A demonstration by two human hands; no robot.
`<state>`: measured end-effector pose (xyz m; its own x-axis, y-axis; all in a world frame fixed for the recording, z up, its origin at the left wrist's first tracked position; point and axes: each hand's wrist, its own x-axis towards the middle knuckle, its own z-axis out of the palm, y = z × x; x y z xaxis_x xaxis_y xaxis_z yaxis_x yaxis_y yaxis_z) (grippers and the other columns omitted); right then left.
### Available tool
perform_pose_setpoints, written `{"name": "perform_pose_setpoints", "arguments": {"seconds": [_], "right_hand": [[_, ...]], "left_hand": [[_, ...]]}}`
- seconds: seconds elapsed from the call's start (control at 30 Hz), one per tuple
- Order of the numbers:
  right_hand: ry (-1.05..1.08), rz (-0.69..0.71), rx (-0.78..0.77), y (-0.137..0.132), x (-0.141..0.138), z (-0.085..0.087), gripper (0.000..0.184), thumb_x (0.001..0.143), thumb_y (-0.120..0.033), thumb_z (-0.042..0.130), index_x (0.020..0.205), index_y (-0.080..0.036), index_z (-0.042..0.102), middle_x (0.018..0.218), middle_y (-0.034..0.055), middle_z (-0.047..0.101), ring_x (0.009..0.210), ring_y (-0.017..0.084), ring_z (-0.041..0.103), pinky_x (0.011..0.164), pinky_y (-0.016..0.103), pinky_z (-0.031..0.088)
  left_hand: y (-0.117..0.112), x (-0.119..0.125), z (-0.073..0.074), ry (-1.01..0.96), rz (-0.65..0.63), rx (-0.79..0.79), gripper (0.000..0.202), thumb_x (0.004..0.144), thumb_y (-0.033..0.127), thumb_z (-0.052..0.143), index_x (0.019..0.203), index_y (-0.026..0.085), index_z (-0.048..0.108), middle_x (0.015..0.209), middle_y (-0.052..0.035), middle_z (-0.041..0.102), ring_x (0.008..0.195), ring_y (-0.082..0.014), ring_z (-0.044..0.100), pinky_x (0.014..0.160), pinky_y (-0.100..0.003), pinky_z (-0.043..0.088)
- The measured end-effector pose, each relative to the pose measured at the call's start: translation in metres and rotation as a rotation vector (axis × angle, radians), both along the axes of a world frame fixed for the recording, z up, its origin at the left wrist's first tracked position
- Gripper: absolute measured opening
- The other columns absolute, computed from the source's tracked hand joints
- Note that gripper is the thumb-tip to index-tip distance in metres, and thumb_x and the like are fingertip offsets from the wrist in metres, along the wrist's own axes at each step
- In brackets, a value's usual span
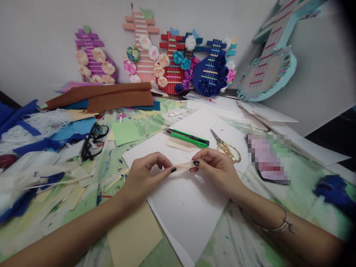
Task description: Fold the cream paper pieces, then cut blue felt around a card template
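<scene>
Between my two hands stretches a narrow cream strip [182,167], perhaps paper or foam; its exact material I cannot make out. The fingers of my left hand [148,172] pinch one end, and those of my right hand [217,168] pinch the other. Both hands are just above a white sheet [189,211]. Just beyond them lies a green utility knife [189,138], partly over a cream paper piece [179,144]. Gold-handled scissors [227,149] rest beside my right hand, blades pointing away.
Several colourful paper lutes with flowers, one a blue lute [210,70], lean on the back wall. Black glasses [93,141], a green paper square [125,132] and white cord [48,120] lie left. A blurred-out phone-like object [268,159] lies right. Yellow paper [133,237] is nearby.
</scene>
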<state>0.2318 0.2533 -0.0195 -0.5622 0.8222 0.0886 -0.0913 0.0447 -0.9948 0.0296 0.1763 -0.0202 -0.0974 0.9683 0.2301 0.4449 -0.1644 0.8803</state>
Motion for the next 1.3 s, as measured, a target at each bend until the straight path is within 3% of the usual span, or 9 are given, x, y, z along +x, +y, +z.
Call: {"name": "perform_pose_setpoints", "arguments": {"seconds": [0.13, 0.27, 0.33, 0.43, 0.57, 0.8, 1.13, 1.3], "right_hand": [[-0.093, -0.029, 0.15, 0.001, 0.001, -0.002, 0.006, 0.08, -0.022, 0.062, 0.084, -0.018, 0.062, 0.079, 0.001, 0.066, 0.072, 0.012, 0.066, 0.069, 0.026, 0.054], [-0.27, -0.03, 0.574, -0.002, 0.002, 0.001, 0.016, 0.079, -0.021, 0.065, 0.095, -0.019, 0.065, 0.09, 0.0037, 0.07, 0.084, 0.015, 0.065, 0.077, 0.03, 0.05], [-0.306, 0.02, 0.768, -0.005, 0.002, 0.002, 0.016, 0.081, -0.02, 0.064, 0.097, -0.02, 0.065, 0.087, 0.003, 0.071, 0.082, 0.016, 0.063, 0.077, 0.033, 0.048], [-0.338, 0.067, 0.924, -0.008, 0.0, 0.003, 0.011, 0.086, -0.016, 0.057, 0.089, -0.02, 0.066, 0.078, 0.002, 0.07, 0.077, 0.017, 0.059, 0.074, 0.034, 0.044], [-0.316, 0.021, 0.889, -0.007, 0.001, 0.002, 0.015, 0.086, -0.013, 0.053, 0.086, -0.021, 0.066, 0.075, 0.0026, 0.068, 0.075, 0.016, 0.058, 0.072, 0.032, 0.044], [-0.257, -0.024, 0.841, -0.003, 0.004, 0.003, 0.012, 0.085, -0.014, 0.057, 0.085, -0.02, 0.067, 0.075, 0.0028, 0.068, 0.073, 0.015, 0.06, 0.071, 0.03, 0.047], [-0.27, -0.024, 0.817, -0.003, 0.003, 0.002, 0.011, 0.085, -0.015, 0.057, 0.084, -0.021, 0.067, 0.073, 0.0027, 0.068, 0.071, 0.015, 0.06, 0.07, 0.031, 0.046], [-0.299, -0.038, 0.805, -0.004, 0.004, 0.003, 0.01, 0.084, -0.016, 0.058, 0.081, -0.021, 0.067, 0.07, 0.0021, 0.067, 0.069, 0.015, 0.059, 0.069, 0.03, 0.045]], "left_hand": [[0.0, 0.003, 0.0, -0.039, 0.001, 0.022, 0.008, 0.08, 0.023, 0.065, 0.077, 0.019, 0.058, 0.075, 0.0016, 0.062, 0.072, -0.0123, 0.059, 0.066, -0.024, 0.045], [-0.001, 0.008, 0.003, 0.161, -0.04, 0.114, 0.006, 0.079, 0.018, 0.063, 0.077, 0.019, 0.057, 0.073, 0.0026, 0.062, 0.069, -0.011, 0.058, 0.065, -0.023, 0.044], [-0.002, 0.011, 0.004, 0.267, -0.079, 0.182, 0.006, 0.08, 0.015, 0.061, 0.078, 0.019, 0.057, 0.072, 0.003, 0.063, 0.067, -0.01, 0.058, 0.064, -0.022, 0.043], [-0.005, 0.015, 0.004, 0.357, -0.115, 0.281, 0.007, 0.082, 0.012, 0.058, 0.082, 0.019, 0.057, 0.074, 0.0022, 0.063, 0.069, -0.0099, 0.059, 0.065, -0.021, 0.045], [-0.007, 0.017, 0.004, 0.377, -0.117, 0.374, 0.004, 0.084, 0.014, 0.057, 0.086, 0.018, 0.057, 0.078, -0.001, 0.063, 0.075, -0.0121, 0.059, 0.069, -0.023, 0.046], [-0.004, 0.012, 0.005, 0.294, -0.149, 0.396, 0.007, 0.083, 0.01, 0.059, 0.078, 0.016, 0.059, 0.079, -0.0033, 0.064, 0.076, -0.0126, 0.06, 0.07, -0.023, 0.047], [-0.002, 0.009, 0.008, 0.174, -0.141, 0.341, 0.007, 0.079, 0.013, 0.064, 0.073, 0.017, 0.066, 0.075, -0.004, 0.069, 0.071, -0.014, 0.065, 0.065, -0.025, 0.051], [-0.003, 0.008, 0.007, 0.087, -0.079, 0.256, 0.019, 0.077, 0.016, 0.066, 0.06, 0.016, 0.058, 0.068, -0.0021, 0.066, 0.064, -0.0123, 0.062, 0.061, -0.024, 0.048]]}}
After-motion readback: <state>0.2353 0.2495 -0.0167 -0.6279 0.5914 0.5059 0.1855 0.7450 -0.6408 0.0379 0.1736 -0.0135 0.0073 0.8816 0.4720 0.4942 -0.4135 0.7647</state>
